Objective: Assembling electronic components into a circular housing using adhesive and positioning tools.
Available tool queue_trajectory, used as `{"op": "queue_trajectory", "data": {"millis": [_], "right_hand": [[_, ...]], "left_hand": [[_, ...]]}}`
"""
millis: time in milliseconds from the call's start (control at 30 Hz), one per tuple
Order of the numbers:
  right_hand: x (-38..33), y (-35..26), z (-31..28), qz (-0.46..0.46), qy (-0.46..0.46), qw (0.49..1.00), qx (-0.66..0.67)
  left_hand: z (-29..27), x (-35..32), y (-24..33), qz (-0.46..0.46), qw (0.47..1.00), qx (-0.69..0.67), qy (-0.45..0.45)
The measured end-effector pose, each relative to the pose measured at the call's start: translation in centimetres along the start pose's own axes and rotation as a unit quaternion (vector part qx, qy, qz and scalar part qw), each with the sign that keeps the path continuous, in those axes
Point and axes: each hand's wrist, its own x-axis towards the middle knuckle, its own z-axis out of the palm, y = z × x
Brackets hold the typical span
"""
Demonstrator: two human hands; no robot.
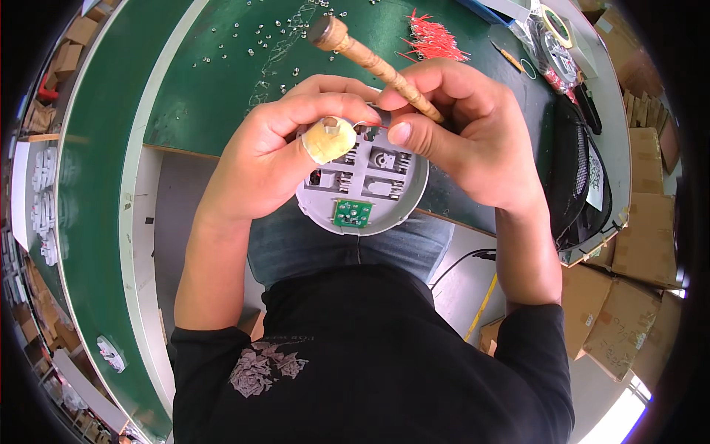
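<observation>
A round grey plastic housing is in front of me above my lap, with metal contacts in its openings. A small green circuit board sits at its near side. My left hand is closed at the housing's far left, its thumb wrapped in yellow tape. Between its fingertips is a thin red wire. Closed round a tan rod-shaped tool, my right hand is at the housing's far right. The tool's thicker brown end points up and left; its lower end is hidden by my fingers.
Red wires lie piled on the green table, with small metal parts scattered to their left. A yellow-handled tool and a black mesh bag are at the right. Cardboard boxes stand beyond. A green conveyor-like surface runs along the left.
</observation>
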Motion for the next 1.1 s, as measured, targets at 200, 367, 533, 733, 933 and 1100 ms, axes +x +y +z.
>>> {"op": "queue_trajectory", "data": {"millis": [200,367,533,733,933,1100], "right_hand": [[-0.3,0.5,0.6,-0.029,0.039,0.997,-0.059],[-0.7,0.2,1.2,-0.039,0.082,0.986,-0.140],[-0.8,0.5,1.1,-0.080,0.107,0.974,-0.185],[-0.8,0.6,1.1,-0.111,0.115,0.971,-0.177],[-0.9,0.3,0.3,-0.043,0.060,0.997,-0.032],[-1.0,0.1,0.0,-0.012,0.033,0.999,-0.036]], "left_hand": [[1.1,-0.1,-0.3,-0.008,0.998,0.011,0.057],[2.1,-0.3,-0.3,-0.032,0.993,0.021,0.112],[2.5,-0.3,0.1,-0.007,0.988,0.083,0.130],[2.5,-0.2,1.1,0.002,0.976,0.184,0.113],[2.6,-0.3,1.4,0.050,0.979,0.171,0.103],[2.6,-0.4,1.3,0.048,0.979,0.175,0.097]]}}
